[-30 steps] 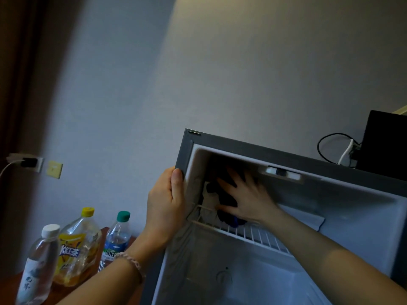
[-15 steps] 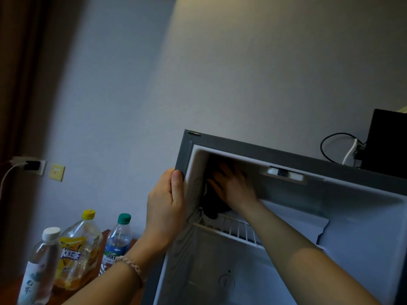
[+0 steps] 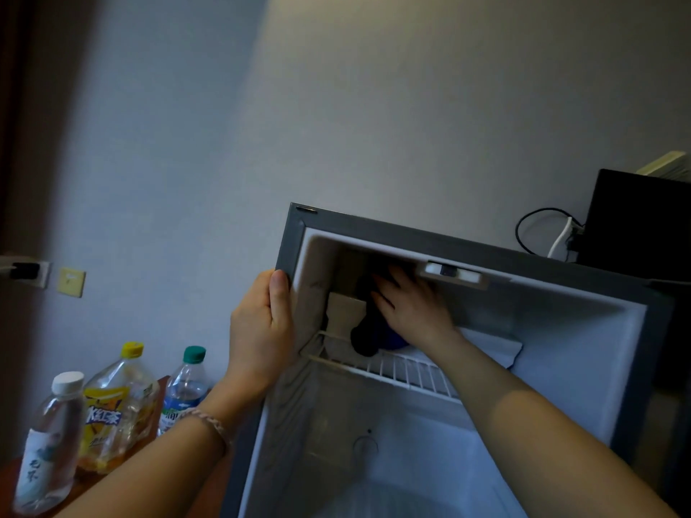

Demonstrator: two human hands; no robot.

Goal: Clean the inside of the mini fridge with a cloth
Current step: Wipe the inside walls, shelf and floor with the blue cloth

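Note:
The grey mini fridge (image 3: 377, 228) stands open with a white interior. A white wire shelf (image 3: 404, 370) crosses its upper part. My right hand (image 3: 411, 306) reaches into the upper compartment and presses a dark blue cloth (image 3: 368, 330) flat against the back wall, fingers spread over it. The cloth hangs down to the shelf, and part of it is hidden under my palm. My left hand (image 3: 261, 330) grips the fridge's left front edge, thumb on the frame. A braided bracelet sits on that wrist.
Three drink bottles stand on a brown table at lower left: a white-capped one (image 3: 50, 443), a yellow-capped one (image 3: 119, 409) and a green-capped one (image 3: 183, 390). A black box (image 3: 635, 222) with cables sits on the fridge top at right. A wall socket (image 3: 28, 272) is at far left.
My right hand slid the cloth left and up along the back wall, then back to the right and a little down. My left hand kept its grip on the fridge edge.

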